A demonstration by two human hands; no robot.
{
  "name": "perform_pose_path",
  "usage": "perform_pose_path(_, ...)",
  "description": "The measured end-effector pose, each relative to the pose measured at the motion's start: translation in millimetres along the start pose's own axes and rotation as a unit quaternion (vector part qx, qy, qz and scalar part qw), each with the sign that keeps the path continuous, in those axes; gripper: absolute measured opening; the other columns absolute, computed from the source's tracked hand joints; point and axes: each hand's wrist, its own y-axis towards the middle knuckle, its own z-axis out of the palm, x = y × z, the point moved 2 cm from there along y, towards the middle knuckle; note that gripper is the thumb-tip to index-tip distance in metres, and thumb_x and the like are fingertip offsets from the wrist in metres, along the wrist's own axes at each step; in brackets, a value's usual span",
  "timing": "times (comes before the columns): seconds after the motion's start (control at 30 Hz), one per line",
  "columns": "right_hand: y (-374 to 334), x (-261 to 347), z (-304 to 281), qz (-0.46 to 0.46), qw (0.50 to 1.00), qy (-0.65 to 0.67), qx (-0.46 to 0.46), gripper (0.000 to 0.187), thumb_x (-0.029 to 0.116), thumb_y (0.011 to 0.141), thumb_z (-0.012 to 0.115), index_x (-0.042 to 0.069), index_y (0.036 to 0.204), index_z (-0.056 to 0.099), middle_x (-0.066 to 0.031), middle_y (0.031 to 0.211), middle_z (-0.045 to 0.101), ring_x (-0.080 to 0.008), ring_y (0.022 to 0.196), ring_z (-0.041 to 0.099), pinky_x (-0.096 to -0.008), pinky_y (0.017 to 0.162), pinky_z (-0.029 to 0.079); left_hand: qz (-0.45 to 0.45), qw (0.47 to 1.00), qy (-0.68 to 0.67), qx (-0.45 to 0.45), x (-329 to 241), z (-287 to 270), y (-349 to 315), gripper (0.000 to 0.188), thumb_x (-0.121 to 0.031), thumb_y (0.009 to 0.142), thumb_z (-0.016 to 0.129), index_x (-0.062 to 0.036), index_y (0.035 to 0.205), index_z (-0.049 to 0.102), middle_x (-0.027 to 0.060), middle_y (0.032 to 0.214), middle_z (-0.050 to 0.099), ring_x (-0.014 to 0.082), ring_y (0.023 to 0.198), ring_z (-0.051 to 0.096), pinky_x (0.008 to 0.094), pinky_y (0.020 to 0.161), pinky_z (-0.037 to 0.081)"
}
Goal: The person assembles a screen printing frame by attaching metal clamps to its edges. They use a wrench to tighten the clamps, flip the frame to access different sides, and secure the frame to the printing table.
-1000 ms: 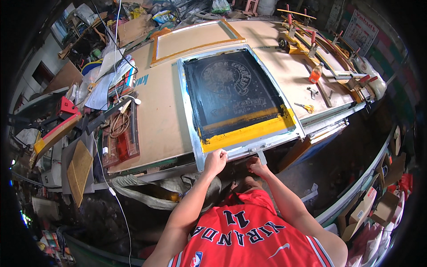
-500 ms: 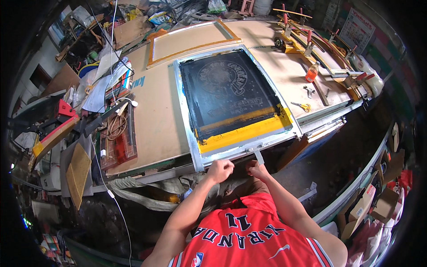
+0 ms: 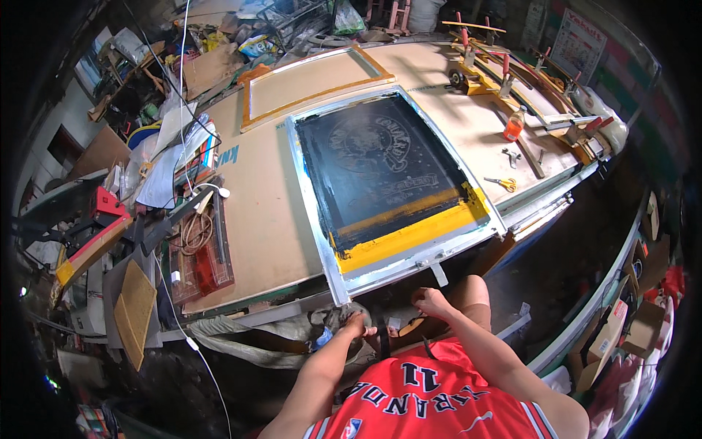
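Left hand (image 3: 355,324) is hanging lower than before, short of the silk-screen frame (image 3: 387,175) lying on the table (image 3: 259,208); right hand (image 3: 432,302) is curling near the metal tab (image 3: 439,274). Whether either is gripping anything, I cannot tell. Handling seems to be pausing; touching the frame needs reaching forward.

- The desk (image 3: 267,201) is topped with smooth, matt tan board.
- Across its front edge, a metal frame (image 3: 387,273) is seen, dully shining.
- Its black panel (image 3: 380,172) is finished matt, crossed by a glossier yellow band (image 3: 409,238).
- Toward the right edge, a glossy, see-through bottle (image 3: 515,126) is stood.
- Below the front edge, grey cloth (image 3: 219,334) is crumpled.
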Motion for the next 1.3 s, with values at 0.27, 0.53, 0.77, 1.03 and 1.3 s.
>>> perform_pose_path(0.27,-12,-17,-23,-0.009,0.999,-0.036,0.022,0.03,0.024,0.083,0.062,0.006,0.103,0.075,-0.016,0.088,0.074,-0.0255,0.077,0.073,-0.0376,0.074,0.058,-0.258,0.95,-0.138,0.108,36,-12,-9,0.038,-0.008,0.08,0.058,-0.0052,0.116,0.069,0.0216,0.126,0.065,0.0375,0.121,0.06,0.0457,0.103,0.047)
perform_pose_path(0.53,-4,-62,-3,0.083,0.994,-0.031,0.056,0.031,0.026,0.086,0.059,0.018,0.113,0.073,-0.0075,0.093,0.074,-0.0224,0.089,0.071,-0.0382,0.079,0.055,-0.335,0.931,-0.129,0.06,86,-12,-34,0.034,-0.011,0.086,0.054,-0.0056,0.118,0.065,0.0218,0.129,0.063,0.0378,0.122,0.059,0.047,0.1,0.049)
perform_pose_path(0.77,-18,-35,2,0.057,0.994,-0.054,0.076,0.031,0.023,0.087,0.063,0.008,0.113,0.072,-0.0126,0.092,0.074,-0.021,0.077,0.072,-0.034,0.069,0.057,-0.4,0.896,-0.184,0.049,126,43,-74,0.03,-0.016,0.089,0.055,-0.0097,0.113,0.071,0.0203,0.123,0.066,0.0405,0.114,0.063,0.0447,0.095,0.051)
perform_pose_path(1.03,51,-62,21,-0.04,0.998,0.055,0.002,0.026,0.024,0.091,0.066,0.003,0.105,0.07,-0.0107,0.085,0.072,-0.0173,0.071,0.068,-0.0353,0.064,0.055,-0.449,0.877,-0.157,0.065,122,78,-72,0.028,-0.015,0.089,0.056,-0.0086,0.111,0.071,0.0203,0.119,0.066,0.0399,0.11,0.063,0.045,0.093,0.051)
perform_pose_path(1.3,110,-89,50,-0.179,0.978,0.103,-0.035,0.016,0.015,0.09,0.063,0.004,0.101,0.065,-0.0013,0.076,0.057,-0.0121,0.072,0.053,-0.0299,0.064,0.046,-0.479,0.865,-0.133,0.063,137,124,12,0.026,-0.014,0.088,0.057,-0.0075,0.109,0.071,0.0203,0.114,0.067,0.0393,0.107,0.064,0.0454,0.091,0.051)
